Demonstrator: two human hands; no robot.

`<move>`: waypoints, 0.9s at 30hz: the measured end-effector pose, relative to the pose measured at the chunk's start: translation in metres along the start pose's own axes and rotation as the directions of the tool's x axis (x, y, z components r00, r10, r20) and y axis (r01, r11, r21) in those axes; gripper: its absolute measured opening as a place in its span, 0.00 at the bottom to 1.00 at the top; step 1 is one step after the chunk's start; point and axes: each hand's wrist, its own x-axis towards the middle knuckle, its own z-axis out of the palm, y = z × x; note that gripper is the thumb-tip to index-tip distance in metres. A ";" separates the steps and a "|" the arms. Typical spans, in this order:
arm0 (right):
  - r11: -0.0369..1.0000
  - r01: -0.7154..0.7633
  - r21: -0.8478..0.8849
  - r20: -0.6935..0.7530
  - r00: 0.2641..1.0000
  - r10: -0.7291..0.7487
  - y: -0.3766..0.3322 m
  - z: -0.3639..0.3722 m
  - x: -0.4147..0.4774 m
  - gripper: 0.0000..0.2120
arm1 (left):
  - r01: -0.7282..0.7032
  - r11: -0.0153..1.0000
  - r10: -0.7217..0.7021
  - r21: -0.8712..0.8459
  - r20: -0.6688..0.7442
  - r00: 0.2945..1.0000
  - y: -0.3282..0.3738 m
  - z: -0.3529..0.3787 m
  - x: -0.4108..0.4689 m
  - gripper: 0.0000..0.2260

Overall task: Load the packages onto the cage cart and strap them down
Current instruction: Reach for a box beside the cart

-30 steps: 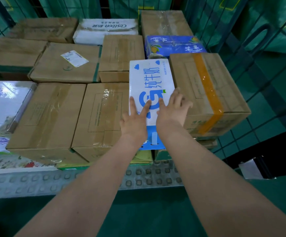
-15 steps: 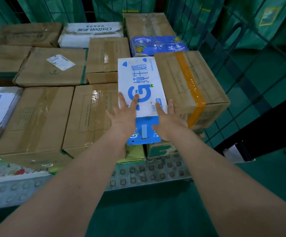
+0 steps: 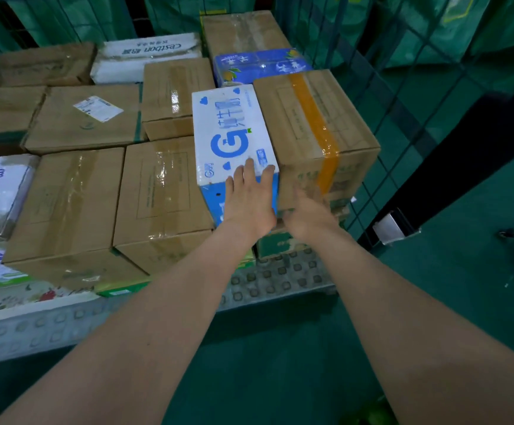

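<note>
Moved across: left hand (image 3: 249, 200), fingers straight, is pressed on near end of milk carton (image 3: 231, 130); right hand (image 3: 308, 217) is blurred, grip not discernible. Carton is lodged centre-frame between brown boxes (image 3: 311, 124) on cage cart (image 3: 280, 280). Judged heavy, stiff; best gripped at ends.

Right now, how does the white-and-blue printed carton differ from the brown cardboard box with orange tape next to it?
The white-and-blue printed carton is narrower than the brown cardboard box with orange tape. The carton's top is white with a big blue G; the brown box is plain apart from its orange strip. The left hand rests on the carton, not the box. Both lie side by side.
</note>
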 end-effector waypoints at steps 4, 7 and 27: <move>0.996 -0.063 0.056 -0.012 0.998 0.064 0.039 0.008 -0.023 0.30 | 0.004 0.999 -0.004 -0.037 -0.002 1.000 0.021 0.012 -0.030 0.31; 0.985 -0.149 0.086 0.018 0.989 0.148 0.068 0.007 -0.040 0.29 | 0.007 0.999 -0.006 -0.044 0.018 1.000 0.035 0.020 -0.046 0.29; 0.577 -0.406 0.709 0.051 0.845 0.532 0.186 -0.057 -0.331 0.18 | 0.352 0.655 -0.059 -0.669 0.419 0.906 0.178 -0.043 -0.239 0.12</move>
